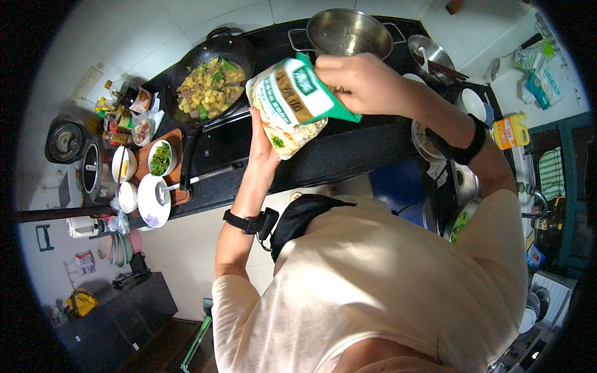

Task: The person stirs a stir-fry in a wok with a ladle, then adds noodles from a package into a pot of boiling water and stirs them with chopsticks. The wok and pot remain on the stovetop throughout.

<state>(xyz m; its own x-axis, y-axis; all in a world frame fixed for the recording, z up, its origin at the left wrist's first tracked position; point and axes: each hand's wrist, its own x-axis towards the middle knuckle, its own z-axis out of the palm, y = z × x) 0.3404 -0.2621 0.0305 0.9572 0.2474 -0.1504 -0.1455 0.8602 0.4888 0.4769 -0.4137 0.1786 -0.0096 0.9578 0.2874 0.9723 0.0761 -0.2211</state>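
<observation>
Between my hands, above the dark counter, is a green and white plastic bag of noodles (289,105), tilted. My left hand (263,142) supports its lower left side, fingers partly hidden behind it. At the upper right corner my right hand (352,81) grips the green edge of the bag. Just left of the bag, a black wok (175,100) on the stove holds a cooked dish of yellow chunks, meat and green peppers (210,91). Behind my right hand stands a wide steel pot (350,35) with two handles.
Left of the wok handle, a wooden tray (175,137) bears a bowl of chopped greens (162,158) and a white plate with a spoon (154,203). Bottles (135,95) crowd the left corner. A steel bowl with utensils (431,58) and a yellow jug (510,131) are at right.
</observation>
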